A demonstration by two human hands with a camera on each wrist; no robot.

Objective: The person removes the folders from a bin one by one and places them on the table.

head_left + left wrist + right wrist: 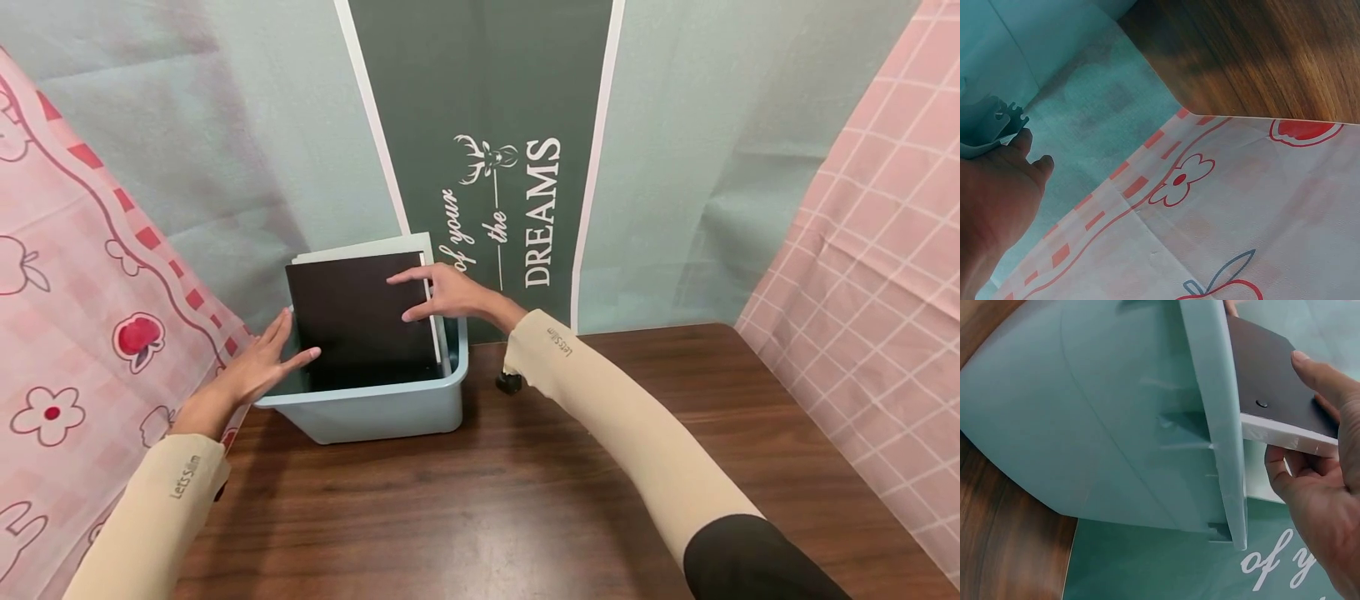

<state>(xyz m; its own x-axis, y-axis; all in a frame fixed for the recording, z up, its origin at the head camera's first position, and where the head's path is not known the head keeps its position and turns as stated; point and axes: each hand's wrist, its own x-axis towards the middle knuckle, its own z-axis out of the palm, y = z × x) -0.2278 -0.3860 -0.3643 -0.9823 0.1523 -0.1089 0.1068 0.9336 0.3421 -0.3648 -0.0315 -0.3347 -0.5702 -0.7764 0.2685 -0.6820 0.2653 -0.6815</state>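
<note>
A light blue plastic bin (375, 412) stands on the table near the back. Upright inside it, leaning a little, is a black folder (352, 317) with a white right edge; a pale board (367, 247) shows behind it. My right hand (450, 293) holds the folder by that edge, and in the right wrist view its curled fingers (1280, 475) are behind the white strip with the thumb side over the black cover (1266, 369). At the bin's left rim my left hand (258, 364) rests with straight fingers, its thumb reaching toward the folder's lower left.
Brown wooden table (487, 517) lies under the bin. A grey-green cloth with white lettering (543, 212) hangs close behind. Pink patterned cloth (60, 333) borders the left side, and pink checked cloth (870, 275) the right.
</note>
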